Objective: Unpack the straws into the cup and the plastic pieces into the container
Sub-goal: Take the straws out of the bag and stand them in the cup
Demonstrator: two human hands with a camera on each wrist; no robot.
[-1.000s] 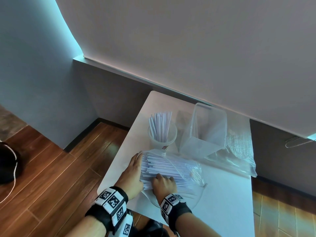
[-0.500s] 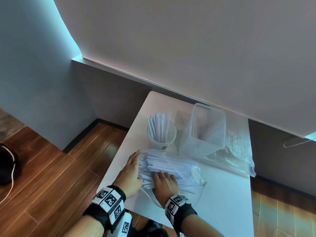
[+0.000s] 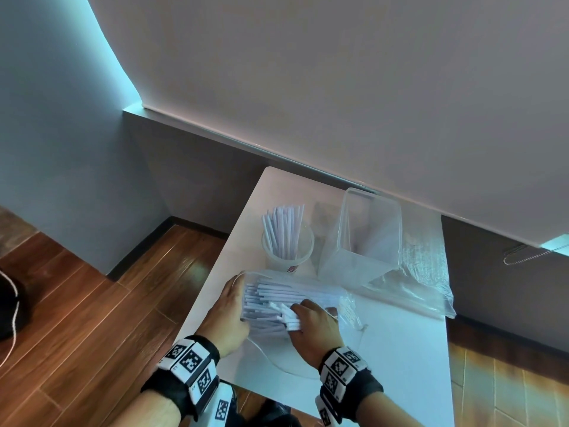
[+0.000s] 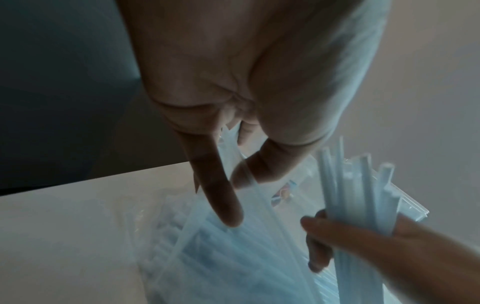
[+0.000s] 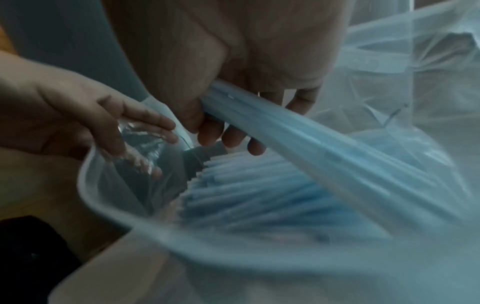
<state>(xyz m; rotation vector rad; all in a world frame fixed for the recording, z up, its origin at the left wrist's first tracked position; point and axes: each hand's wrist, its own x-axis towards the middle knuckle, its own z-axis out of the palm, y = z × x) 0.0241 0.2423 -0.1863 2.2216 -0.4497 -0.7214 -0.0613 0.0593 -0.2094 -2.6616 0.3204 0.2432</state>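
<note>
1. Resting at the left side of the open clear bag (image 3: 348, 306), the left hand (image 3: 229, 315) lies palm down on the white table (image 3: 400, 365); the left wrist view shows its thumb and fingers pinching the bag's film at the mouth, index finger (image 4: 221, 197) extended.
2. Straws in the bag (image 3: 271, 300) lie flat, side by side, ends toward the left hand; the number is too large to count.
3. One right hand (image 3: 314, 328) sits inside the bag mouth, fingers curled round a small bundle of straws (image 5: 285, 131) angled up from the pile; the count within the bundle cannot be told.
4. One clear cup (image 3: 288, 251) stands upright beyond the bag, holding roughly a dozen upright straws (image 3: 284, 229).
5. One clear rectangular container (image 3: 366, 238) stands just right of the cup.
6. One second plastic bag (image 3: 425, 272) lies behind and right of the container; its contents are indistinct.
</note>
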